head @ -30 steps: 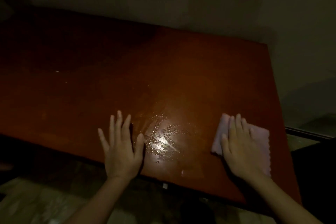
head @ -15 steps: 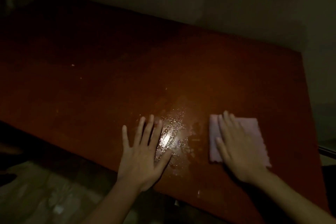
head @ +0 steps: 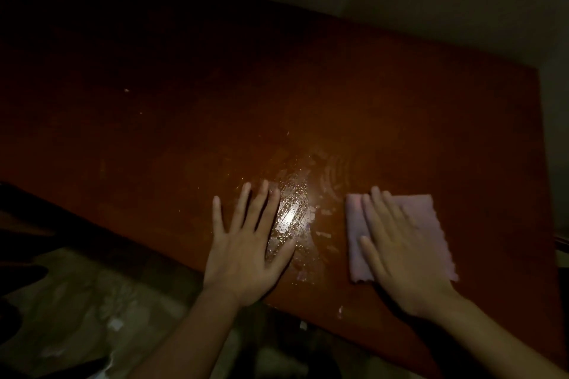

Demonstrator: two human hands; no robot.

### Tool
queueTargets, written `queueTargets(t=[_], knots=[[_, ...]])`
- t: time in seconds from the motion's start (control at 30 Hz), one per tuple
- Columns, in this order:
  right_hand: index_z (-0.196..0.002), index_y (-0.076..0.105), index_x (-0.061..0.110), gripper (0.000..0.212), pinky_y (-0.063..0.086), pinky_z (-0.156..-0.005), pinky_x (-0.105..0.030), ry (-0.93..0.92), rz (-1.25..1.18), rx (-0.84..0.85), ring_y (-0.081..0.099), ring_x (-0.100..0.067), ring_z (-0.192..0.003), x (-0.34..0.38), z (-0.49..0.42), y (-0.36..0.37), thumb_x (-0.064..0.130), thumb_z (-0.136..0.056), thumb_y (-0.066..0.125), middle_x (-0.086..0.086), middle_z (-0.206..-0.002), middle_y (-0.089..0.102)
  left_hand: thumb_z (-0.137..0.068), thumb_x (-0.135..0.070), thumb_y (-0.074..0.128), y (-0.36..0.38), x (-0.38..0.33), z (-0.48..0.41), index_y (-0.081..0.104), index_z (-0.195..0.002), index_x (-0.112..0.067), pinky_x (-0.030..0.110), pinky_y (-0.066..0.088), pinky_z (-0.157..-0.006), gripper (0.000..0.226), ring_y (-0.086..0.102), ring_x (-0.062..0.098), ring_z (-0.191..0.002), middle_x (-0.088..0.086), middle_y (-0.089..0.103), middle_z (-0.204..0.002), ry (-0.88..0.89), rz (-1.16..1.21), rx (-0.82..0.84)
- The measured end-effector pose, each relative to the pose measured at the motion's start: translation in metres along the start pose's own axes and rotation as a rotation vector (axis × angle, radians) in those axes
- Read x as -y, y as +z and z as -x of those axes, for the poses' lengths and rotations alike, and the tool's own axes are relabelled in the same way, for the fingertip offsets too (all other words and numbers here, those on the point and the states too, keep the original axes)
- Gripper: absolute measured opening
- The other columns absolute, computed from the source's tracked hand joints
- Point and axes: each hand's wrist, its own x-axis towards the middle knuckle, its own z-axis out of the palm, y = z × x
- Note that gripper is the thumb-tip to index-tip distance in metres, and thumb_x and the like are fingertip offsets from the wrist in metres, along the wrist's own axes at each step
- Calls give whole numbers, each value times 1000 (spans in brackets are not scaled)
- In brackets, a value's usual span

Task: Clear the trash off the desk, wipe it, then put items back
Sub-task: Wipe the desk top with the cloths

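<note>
A reddish-brown wooden desk (head: 308, 86) fills the dim view. A folded pale pink cloth (head: 421, 212) lies flat on it near the front right. My right hand (head: 397, 252) presses on the cloth with straight fingers. To its left, my left hand (head: 246, 246) rests flat on the desk with fingers spread. Between the two hands a wet, shiny smear with small droplets (head: 292, 215) catches the light.
A tiny pale speck (head: 126, 90) lies far left on the desk. The desk's front edge runs diagonally under my wrists, and its right edge (head: 545, 194) is close to the cloth. Below the front edge is a pale floor (head: 77, 301). A wall stands behind.
My right hand has slid the cloth leftward, away from the desk's right edge and closer to the wet patch. The view has shifted, and the left hand stays flat beside the smear.
</note>
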Motion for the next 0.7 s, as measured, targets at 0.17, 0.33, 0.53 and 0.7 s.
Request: queueTargets(t=[0.17,0.33,0.53,0.7], knots=[[-146,-18,12,68,-18,-114,-33,250,-53,-115,-28,-17,-139,27,-57,6,47,-88,-11,-10,-155,-23,-92,-69,7,0,-2,1,4,-153,-23,58,-5,-113,77,-6,20,-148,0,0,-161,-26,42,-20],[-143,-24,17,61,-19,-113,-34,133,-32,-104,-30,-18,-139,84,-31,28,47,-93,-10,-4,-149,-32,-87,-73,1,0,3,0,-4,-151,-25,54,-13,-114,80,-15,17,-146,-2,-12,-160,4,108,-35],[-143,-24,26,68,-21,-112,-25,260,-84,-22,-32,-4,-137,66,72,32,60,-83,-19,5,-152,-31,-90,-69,11,-11,18,14,17,-150,-26,50,-17,-114,74,-3,13,-148,-8,3,-160,107,432,-216],[-148,-13,10,71,-10,-118,-37,556,-67,-136,-16,-21,-145,80,30,26,44,-87,-10,-12,-157,-17,-93,-58,20,-24,79,4,26,-149,-23,50,-15,-115,66,-3,14,-147,-4,7,-160,131,213,-264]])
